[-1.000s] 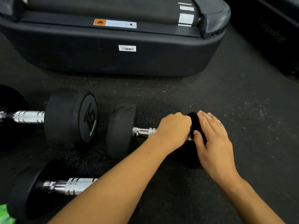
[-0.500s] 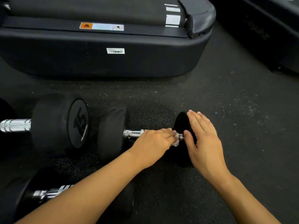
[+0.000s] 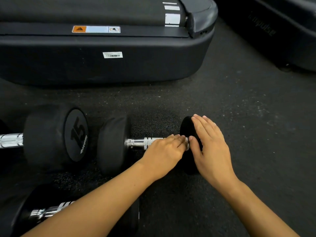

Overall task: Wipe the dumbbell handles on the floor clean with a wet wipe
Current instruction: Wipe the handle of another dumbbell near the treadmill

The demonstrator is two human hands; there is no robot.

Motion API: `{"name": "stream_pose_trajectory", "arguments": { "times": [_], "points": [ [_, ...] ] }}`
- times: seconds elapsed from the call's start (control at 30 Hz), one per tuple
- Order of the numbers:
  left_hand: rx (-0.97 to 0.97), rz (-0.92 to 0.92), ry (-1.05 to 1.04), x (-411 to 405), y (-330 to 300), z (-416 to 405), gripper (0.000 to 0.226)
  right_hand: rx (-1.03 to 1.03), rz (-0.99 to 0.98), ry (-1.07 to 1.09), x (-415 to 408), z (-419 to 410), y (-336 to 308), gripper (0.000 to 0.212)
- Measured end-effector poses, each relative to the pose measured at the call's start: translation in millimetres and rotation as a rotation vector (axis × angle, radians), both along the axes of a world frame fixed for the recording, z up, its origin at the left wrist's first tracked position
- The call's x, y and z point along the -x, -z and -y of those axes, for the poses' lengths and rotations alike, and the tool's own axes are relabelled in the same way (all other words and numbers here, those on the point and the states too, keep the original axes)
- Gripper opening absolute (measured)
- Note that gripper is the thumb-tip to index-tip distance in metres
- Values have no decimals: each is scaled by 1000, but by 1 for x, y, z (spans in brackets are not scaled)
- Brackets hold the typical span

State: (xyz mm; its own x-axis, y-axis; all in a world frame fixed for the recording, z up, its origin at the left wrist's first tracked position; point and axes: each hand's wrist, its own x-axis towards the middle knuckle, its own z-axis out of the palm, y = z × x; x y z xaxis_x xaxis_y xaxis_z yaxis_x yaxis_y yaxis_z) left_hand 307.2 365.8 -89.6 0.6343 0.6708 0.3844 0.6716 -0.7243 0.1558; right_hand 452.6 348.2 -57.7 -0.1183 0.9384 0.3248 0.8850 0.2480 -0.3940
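Note:
A black dumbbell lies on the floor with a chrome handle [image 3: 142, 142] between its left head [image 3: 114, 144] and right head [image 3: 185, 127]. My left hand [image 3: 164, 151] covers the right half of the handle and holds a white wet wipe [image 3: 187, 144] against it. Only a small edge of the wipe shows at my fingertips. My right hand [image 3: 212, 147] rests flat on the right head, fingers straight. A bigger dumbbell marked 15 [image 3: 56, 135] lies to the left. A third dumbbell's handle [image 3: 46, 211] shows at bottom left, partly under my left forearm.
A black treadmill base [image 3: 119, 69] runs across the back, close behind the dumbbells. Another dark machine [image 3: 282, 31] stands at the upper right. Dark rubber floor [image 3: 256, 134] stretches to the right of my hands.
My left hand has gone from a fist over the handle to lying flatter, and the wipe's edge now shows at the fingertips. More chrome is uncovered. The right hand stays on the head.

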Motion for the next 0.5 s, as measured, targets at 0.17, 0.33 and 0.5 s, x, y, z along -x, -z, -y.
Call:
{"name": "stream_pose_trajectory", "arguments": {
  "times": [0.17,0.33,0.5],
  "points": [
    [329,-38,-295,-5,-14,-16,31,19,1,7,1,-1,-3,49],
    [222,68,-56,3,-3,-5,32,34,-5,-17,-2,1,-2,50],
    [77,78,-6,26,11,-1,31,32,-6,-32,-2,0,-2,49]
  ]
}}
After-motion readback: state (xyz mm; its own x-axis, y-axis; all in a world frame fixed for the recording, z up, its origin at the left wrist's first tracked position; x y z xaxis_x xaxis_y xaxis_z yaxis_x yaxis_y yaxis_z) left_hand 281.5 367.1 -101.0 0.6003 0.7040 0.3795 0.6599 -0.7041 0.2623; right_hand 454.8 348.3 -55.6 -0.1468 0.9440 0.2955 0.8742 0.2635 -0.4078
